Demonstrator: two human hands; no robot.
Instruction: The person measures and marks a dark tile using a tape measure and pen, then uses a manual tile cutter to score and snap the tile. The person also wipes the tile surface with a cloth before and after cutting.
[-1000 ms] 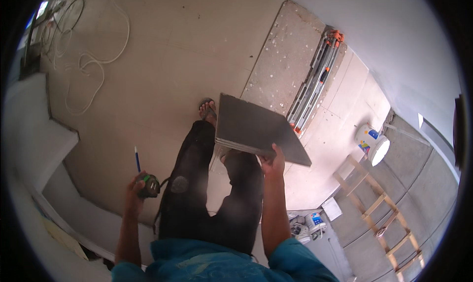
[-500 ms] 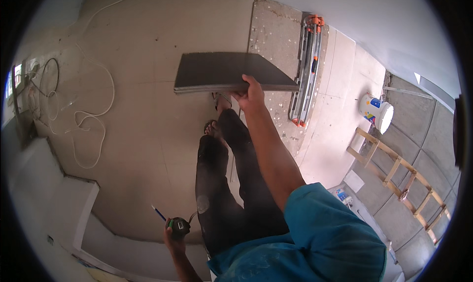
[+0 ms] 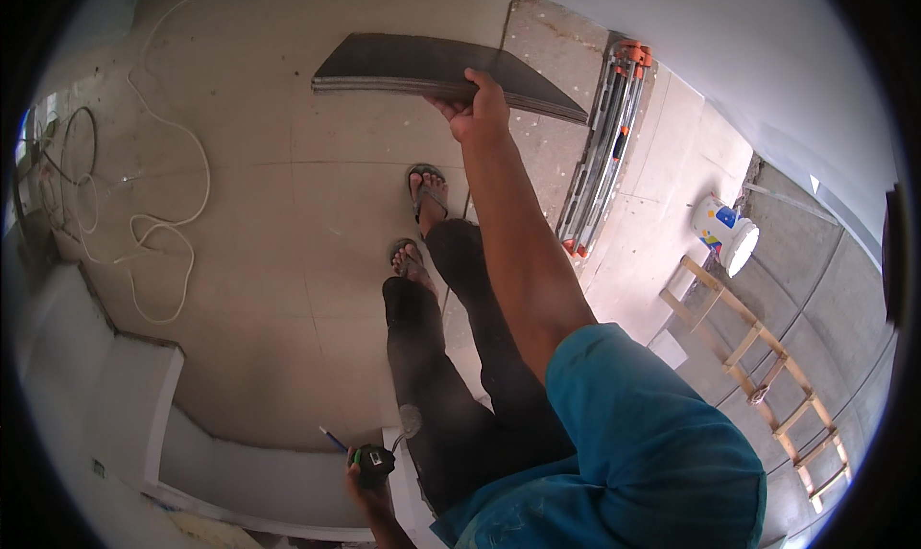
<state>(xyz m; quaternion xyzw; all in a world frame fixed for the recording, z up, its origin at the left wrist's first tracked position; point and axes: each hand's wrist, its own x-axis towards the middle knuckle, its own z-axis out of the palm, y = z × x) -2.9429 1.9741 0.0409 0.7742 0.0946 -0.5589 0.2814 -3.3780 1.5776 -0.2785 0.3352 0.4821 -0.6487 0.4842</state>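
In my right hand [image 3: 477, 111] is a short stack of dark, flat tiles [image 3: 408, 58], held out far ahead of me. My thumb lies over the top face and the fingers reach underneath, by the layered near edge. Low at the left, my left hand [image 3: 367, 492] is wrapped round a black tape measure [image 3: 375, 461] with a green part. A blue pencil [image 3: 333, 440] sticks out from the same hand. My sandalled feet [image 3: 429, 196] are on the floor below the tiles.
A tile cutter [image 3: 606, 151] with orange ends lies on a worn board [image 3: 545, 50] at the right. Beyond it are a white bucket [image 3: 726, 234] and a wooden ladder [image 3: 747, 350]. A pale cable [image 3: 203, 170] loops over the floor at left, near a low white wall [image 3: 144, 396].
The tiles have gone farther forward and tilted, with their layered edge showing more. Both sandalled feet now show more fully. My left hand with the tape measure sits slightly lower and farther right.
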